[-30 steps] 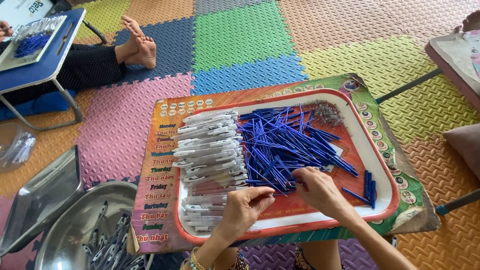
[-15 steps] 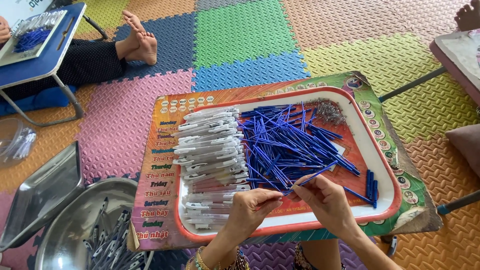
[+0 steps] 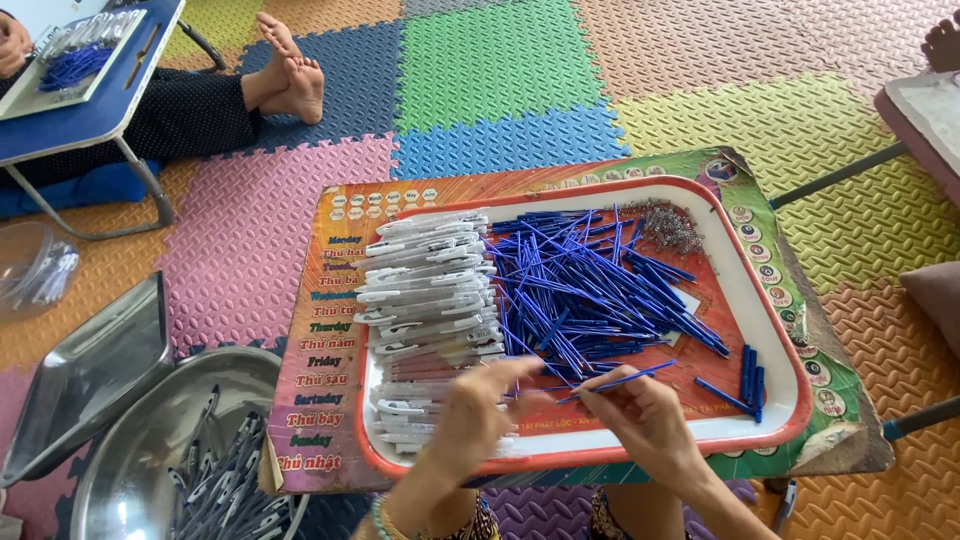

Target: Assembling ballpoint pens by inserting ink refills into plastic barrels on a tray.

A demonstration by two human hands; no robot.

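Two hands work over a red tray (image 3: 790, 400): right hand (image 3: 645, 420) pinches a blue refill (image 3: 625, 381), left hand (image 3: 475, 415) blurred, grip unclear. The thin refill could slip into the heap of refills (image 3: 590, 290).

- A single view, from a camera worn on the person's head, looks steeply down and forward over a low tabletop (image 3: 790, 300) standing on a foam-mat floor (image 3: 500, 90).
- It sits close: the red-rimmed tray (image 3: 770, 330) fills the middle, and the left hand (image 3: 470, 420) and right hand (image 3: 645, 420) enter from 6 o'clock.
- The view faces 12 o'clock, reaching far enough to take in another person's bare feet (image 3: 285, 75) at 11 o'clock.
- A round metal basin (image 3: 130, 450) lies at 8 o'clock, cut by the frame's edge.
- No second view shares the scene.
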